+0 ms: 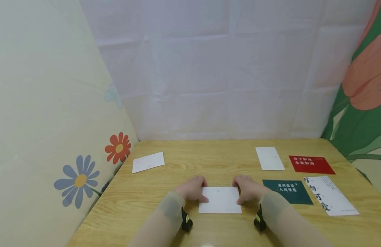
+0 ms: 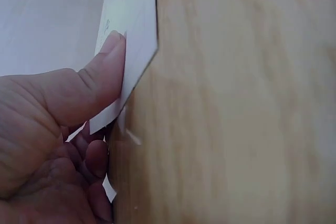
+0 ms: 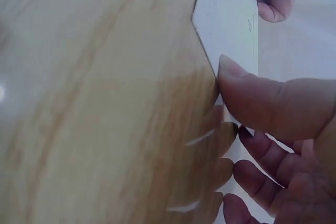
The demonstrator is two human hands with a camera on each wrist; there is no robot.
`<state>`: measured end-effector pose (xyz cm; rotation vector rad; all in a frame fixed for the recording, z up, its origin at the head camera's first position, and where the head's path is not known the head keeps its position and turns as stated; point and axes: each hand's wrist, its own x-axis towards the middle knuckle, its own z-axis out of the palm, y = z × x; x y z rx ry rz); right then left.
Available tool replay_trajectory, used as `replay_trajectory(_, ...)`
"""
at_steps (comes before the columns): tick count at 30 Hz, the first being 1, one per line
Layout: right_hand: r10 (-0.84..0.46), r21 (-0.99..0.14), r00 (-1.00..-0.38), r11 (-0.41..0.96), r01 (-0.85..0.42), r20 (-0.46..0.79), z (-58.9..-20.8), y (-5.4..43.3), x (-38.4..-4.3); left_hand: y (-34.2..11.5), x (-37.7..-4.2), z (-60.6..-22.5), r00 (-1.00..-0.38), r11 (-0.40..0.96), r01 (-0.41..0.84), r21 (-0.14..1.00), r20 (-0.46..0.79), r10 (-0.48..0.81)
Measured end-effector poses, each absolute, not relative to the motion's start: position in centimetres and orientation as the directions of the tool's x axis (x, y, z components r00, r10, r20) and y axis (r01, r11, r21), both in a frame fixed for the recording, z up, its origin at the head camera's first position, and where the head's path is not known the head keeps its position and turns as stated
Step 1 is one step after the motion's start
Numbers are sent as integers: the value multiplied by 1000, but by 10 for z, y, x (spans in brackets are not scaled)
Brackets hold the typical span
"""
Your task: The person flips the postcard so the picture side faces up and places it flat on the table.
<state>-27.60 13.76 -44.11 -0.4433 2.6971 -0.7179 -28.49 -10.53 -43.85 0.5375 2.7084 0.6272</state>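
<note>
A blank-looking white card [image 1: 220,202] lies in front of me near the middle of the table, long side towards me. My left hand [image 1: 193,188] grips its left side; in the left wrist view the thumb [image 2: 107,72] lies over the card [image 2: 128,24] while the other fingers curl by its far edge. On the opposite side, my right hand [image 1: 248,189] holds the right end the same way, its thumb [image 3: 262,98] on the card [image 3: 228,24] in the right wrist view. Faint small print shows on the card's face.
Left of me lies another white card [image 1: 148,162]. To the right are a white card [image 1: 270,159], a red card [image 1: 312,165], a dark green card [image 1: 286,195] and a white card with black characters [image 1: 330,196]. A white cloth [image 1: 227,85] hangs behind the wooden table [image 1: 209,157].
</note>
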Motion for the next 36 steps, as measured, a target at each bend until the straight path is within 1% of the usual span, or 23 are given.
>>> replay_trajectory(2, -387, -534, -900, 813, -231, -201, -442, 139, -276, -105, -285, -439, -881, 832, 297, 469, -201, 428)
replay_trajectory(8, -390, -583, -895, 787, -203, -215, -446, 143, -275, -106, -283, -440, -884, 827, 282, 487, -203, 421)
replay_trajectory(16, -384, -572, -899, 794, -205, -211, -449, 144, -273, -106, -281, -443, -882, 828, 294, 477, -198, 427)
replay_trajectory(24, -327, -604, -918, 786, -134, -223, -452, 144, -272, -106, -281, -445, -883, 824, 303, 478, -185, 432)
replay_trajectory(36, -327, -653, -914, 751, -97, -241, -456, 147, -273, -109, -281, -450, -886, 797, 257, 547, -195, 420)
